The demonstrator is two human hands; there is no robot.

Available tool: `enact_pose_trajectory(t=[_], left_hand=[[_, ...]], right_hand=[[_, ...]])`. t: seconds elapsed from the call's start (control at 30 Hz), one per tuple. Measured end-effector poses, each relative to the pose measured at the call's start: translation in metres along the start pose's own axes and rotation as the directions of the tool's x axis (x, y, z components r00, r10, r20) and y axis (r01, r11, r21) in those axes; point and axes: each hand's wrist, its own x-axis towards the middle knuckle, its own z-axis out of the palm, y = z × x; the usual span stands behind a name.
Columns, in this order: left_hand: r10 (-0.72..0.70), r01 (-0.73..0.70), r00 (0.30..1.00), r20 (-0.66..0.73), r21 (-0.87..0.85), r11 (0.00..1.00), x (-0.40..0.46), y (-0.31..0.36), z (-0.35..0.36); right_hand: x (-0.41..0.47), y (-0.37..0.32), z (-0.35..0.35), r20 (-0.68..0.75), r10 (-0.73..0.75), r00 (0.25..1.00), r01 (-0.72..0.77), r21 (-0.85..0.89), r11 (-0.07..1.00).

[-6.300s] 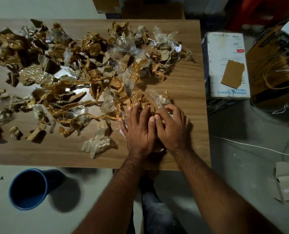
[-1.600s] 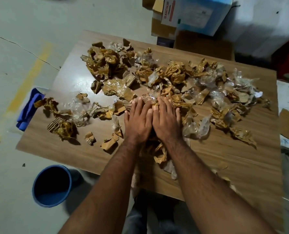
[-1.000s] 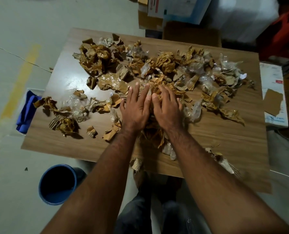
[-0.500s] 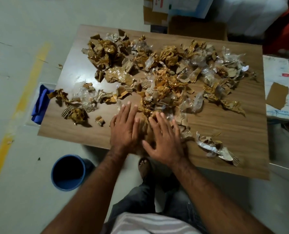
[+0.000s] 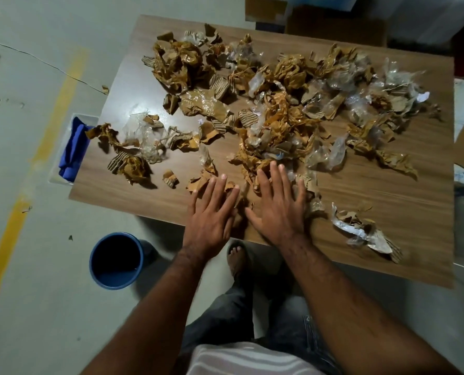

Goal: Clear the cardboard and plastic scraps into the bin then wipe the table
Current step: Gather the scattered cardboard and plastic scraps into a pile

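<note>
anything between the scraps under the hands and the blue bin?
Nothing visible does. Both hands, left hand and right hand, lie flat on scraps at the table's near edge. The blue bin stands open on bare floor, below and left of that edge.

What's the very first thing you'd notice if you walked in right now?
A big messy heap of cardboard and plastic scraps covering most of the wooden table. Two bare hands, left hand and right hand, press flat at its near edge. A blue bin stands on the floor, left of the person.
</note>
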Motion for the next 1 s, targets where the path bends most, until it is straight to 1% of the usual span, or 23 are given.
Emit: enact_pose_trajectory(t=[0.17,0.27,0.33,0.4,0.5,0.57,0.63,0.67,0.7,0.73,0.8,0.9,1.0], left_hand=[[0.015,-0.015,1.000,0.012,0.015,1.000,0.019,0.011,-0.002],[0.018,-0.019,0.999,-0.036,-0.028,0.999,0.029,0.015,-0.003],[0.044,-0.050,0.995,-0.084,-0.069,0.996,0.034,0.022,-0.005],[0.098,-0.112,0.986,-0.132,-0.102,0.989,0.039,0.038,-0.007],[0.212,-0.237,0.965,-0.152,-0.165,0.957,0.051,0.075,-0.007],[0.286,-0.304,0.950,-0.128,-0.156,0.940,0.057,0.100,0.002],[0.320,-0.326,0.945,-0.068,-0.129,0.936,0.059,0.121,0.017],[0.322,-0.324,0.946,-0.033,-0.120,0.938,0.058,0.128,0.025],[0.320,-0.318,0.948,-0.004,-0.119,0.941,0.057,0.133,0.033],[0.313,-0.308,0.950,0.020,-0.128,0.943,0.056,0.136,0.040],[0.299,-0.289,0.953,0.046,-0.159,0.944,0.055,0.140,0.052],[0.277,-0.268,0.961,0.012,-0.216,0.939,0.061,0.146,0.060],[0.203,-0.204,0.978,-0.035,-0.315,0.927,0.069,0.151,0.060]], right_hand=[[0.021,0.002,-0.002,-0.055,0.061,0.997,-0.059,0.027,0.998],[0.023,0.005,-0.006,-0.157,0.074,0.985,-0.049,0.153,0.987],[0.018,0.012,-0.013,-0.241,0.096,0.966,-0.035,0.243,0.969],[0.007,0.027,-0.021,-0.305,0.186,0.934,-0.087,0.310,0.947],[-0.024,0.069,-0.028,-0.316,0.424,0.849,-0.270,0.431,0.861],[-0.054,0.101,-0.025,-0.312,0.584,0.750,-0.415,0.465,0.782],[-0.085,0.129,-0.013,-0.307,0.711,0.632,-0.557,0.457,0.693],[-0.097,0.138,-0.005,-0.297,0.755,0.584,-0.611,0.452,0.650],[-0.106,0.145,0.002,-0.285,0.781,0.556,-0.643,0.449,0.621],[-0.111,0.148,0.010,-0.269,0.790,0.551,-0.651,0.453,0.609],[-0.108,0.144,0.021,-0.234,0.775,0.587,-0.626,0.475,0.618],[-0.083,0.121,0.028,-0.199,0.736,0.647,-0.585,0.489,0.647],[-0.055,0.097,0.030,-0.200,0.682,0.703,-0.494,0.552,0.671]])
